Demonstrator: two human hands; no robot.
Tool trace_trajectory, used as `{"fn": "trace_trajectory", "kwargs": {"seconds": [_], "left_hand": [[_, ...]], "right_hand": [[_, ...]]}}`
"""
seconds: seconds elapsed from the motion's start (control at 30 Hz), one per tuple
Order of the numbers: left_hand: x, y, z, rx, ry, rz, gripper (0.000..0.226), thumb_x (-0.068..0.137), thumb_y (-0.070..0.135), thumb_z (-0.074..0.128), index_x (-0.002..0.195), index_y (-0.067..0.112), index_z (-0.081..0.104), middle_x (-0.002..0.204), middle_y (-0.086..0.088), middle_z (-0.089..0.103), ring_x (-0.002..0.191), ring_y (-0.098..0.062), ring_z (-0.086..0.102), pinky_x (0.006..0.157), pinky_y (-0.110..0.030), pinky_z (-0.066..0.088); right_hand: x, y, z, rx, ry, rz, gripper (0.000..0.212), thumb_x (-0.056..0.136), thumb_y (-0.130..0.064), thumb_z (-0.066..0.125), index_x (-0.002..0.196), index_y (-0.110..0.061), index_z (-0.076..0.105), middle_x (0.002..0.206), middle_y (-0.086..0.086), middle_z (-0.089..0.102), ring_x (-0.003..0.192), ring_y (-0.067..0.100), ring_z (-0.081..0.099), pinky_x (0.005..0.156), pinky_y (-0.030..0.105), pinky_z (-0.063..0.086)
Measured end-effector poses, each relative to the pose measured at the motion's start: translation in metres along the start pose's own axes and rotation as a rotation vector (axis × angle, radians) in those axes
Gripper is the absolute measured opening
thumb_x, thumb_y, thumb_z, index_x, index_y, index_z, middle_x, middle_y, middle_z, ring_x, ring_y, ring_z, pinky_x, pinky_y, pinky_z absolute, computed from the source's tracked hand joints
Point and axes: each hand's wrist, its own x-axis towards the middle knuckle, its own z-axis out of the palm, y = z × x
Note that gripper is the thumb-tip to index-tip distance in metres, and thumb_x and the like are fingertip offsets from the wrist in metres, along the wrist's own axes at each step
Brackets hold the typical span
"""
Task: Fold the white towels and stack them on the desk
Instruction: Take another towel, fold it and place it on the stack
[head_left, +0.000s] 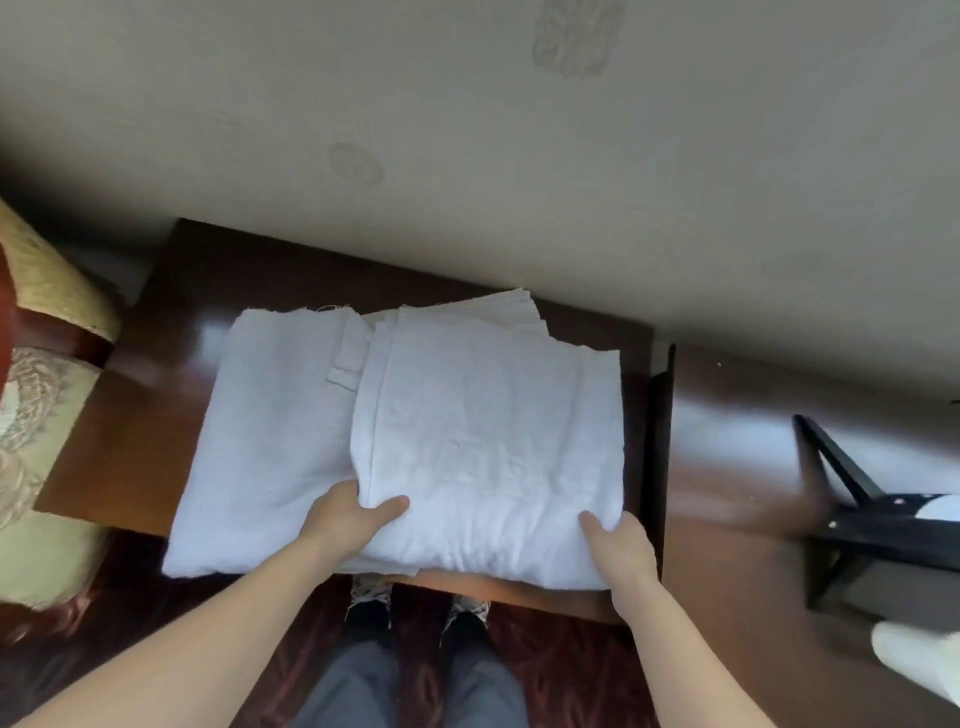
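Nearest the camera: grey trousers (410, 691) and two dark shoes (371, 616) on a dark red patterned carpet (545, 670), straight below the grip.

Both bare forearms reach forward. Left hand (348, 514) takes the near left corner of the folded towel (488, 447): thumb on top of the cloth, fingers tucked under the edge, so the grip is closed on the towel. Right hand (621, 545) is at the near right corner, thumb on top, fingers wrapped around the towel's edge, also closed on it.

The folded towel lies between the two hands and runs away from them. Its near edge hangs slightly past the tabletop (156, 415) front. It overlaps a second white towel (275, 431), which lies flat to the left of the left hand and extends beyond it on the near side. Just beyond the held towel, more folded white layers (514, 306) peek out under its far edge; cannot tell how many.

Left of the grip, well apart: a patterned yellow-green cushioned seat (36, 452). Right of the grip: another dark wooden surface (737, 441) with a black metal frame (852, 499) on it and something white (919, 660) at the frame edge, blurred. Farthest off: a beige wall (519, 130) behind the tabletop.
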Motion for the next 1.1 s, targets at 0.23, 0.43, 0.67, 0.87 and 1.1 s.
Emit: {"fn": "trace_trajectory", "kwargs": {"seconds": [0.23,0.43,0.67,0.87,1.1], "left_hand": [[-0.064,0.078,-0.036,0.182,0.002,0.362,0.025,0.081,0.04,0.074,0.102,0.028,0.065,0.093,0.015,0.067,0.093,-0.015,0.065,0.076,-0.031,0.05],[-0.156,0.139,-0.034,0.289,-0.088,0.678,0.028,0.078,0.03,0.08,0.085,0.033,0.054,0.093,0.013,0.062,0.084,-0.003,0.059,0.064,-0.019,0.04],[-0.291,0.15,0.042,0.537,-0.171,1.012,0.022,0.072,0.046,0.072,0.086,0.032,0.061,0.091,0.017,0.061,0.082,-0.003,0.061,0.065,-0.024,0.045],[-0.414,0.145,0.17,0.653,-0.255,1.235,0.029,0.064,0.052,0.06,0.068,0.023,0.06,0.081,0.01,0.06,0.072,-0.004,0.061,0.061,-0.027,0.051],[-0.546,0.121,0.349,0.719,-0.397,1.352,0.031,0.071,0.036,0.068,0.078,0.007,0.06,0.083,0.0,0.058,0.071,-0.016,0.062,0.056,-0.037,0.05]], "right_hand": [[-0.096,-0.056,-0.057,-0.041,0.121,-0.257,0.032,0.098,-0.033,0.049,0.119,-0.009,0.053,0.111,0.005,0.063,0.1,0.026,0.061,0.08,0.039,0.05],[-0.192,-0.057,-0.117,-0.232,0.267,-0.483,0.025,0.099,-0.035,0.049,0.08,-0.019,0.045,0.081,-0.005,0.053,0.071,0.014,0.052,0.057,0.027,0.034],[-0.279,0.048,-0.207,-0.192,0.329,-0.489,0.027,0.097,-0.039,0.049,0.084,-0.016,0.052,0.087,-0.005,0.059,0.082,0.018,0.058,0.079,0.042,0.049],[-0.329,0.191,-0.296,-0.128,0.493,-0.453,0.031,0.097,-0.039,0.049,0.069,-0.029,0.041,0.077,-0.009,0.055,0.07,0.01,0.052,0.065,0.029,0.044],[-0.378,0.377,-0.399,-0.108,0.717,-0.292,0.033,0.091,-0.044,0.052,0.072,-0.017,0.049,0.073,-0.004,0.058,0.07,0.016,0.056,0.061,0.03,0.042]]}}
